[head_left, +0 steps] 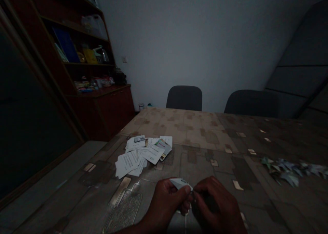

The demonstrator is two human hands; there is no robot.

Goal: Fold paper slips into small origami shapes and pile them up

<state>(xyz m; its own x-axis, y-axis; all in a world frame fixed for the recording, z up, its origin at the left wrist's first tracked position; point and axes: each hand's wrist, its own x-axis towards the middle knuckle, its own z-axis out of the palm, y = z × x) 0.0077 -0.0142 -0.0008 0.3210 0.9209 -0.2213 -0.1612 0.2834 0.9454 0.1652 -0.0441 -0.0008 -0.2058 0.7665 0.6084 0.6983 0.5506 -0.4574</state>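
"What is nearest?"
"Two bare hands above the patterned tablecloth (187,129), toward the table's near edge. The left hand (167,201) pinches a small folded printed paper (180,183) between thumb and fingers. The right hand (217,203) has its fingertips at the paper's right tip; I cannot tell whether they grip it."
"Farther in?"
"Folded paper pieces (293,170) lie in a cluster toward the table's right side. A loose pile of printed cards (130,162) sits nearer the left edge."
"Past the far edge?"
"Two dark chairs (184,98). Beyond the far left corner stands a reddish-brown cabinet (115,107); behind everything, a pale wall (192,39)."
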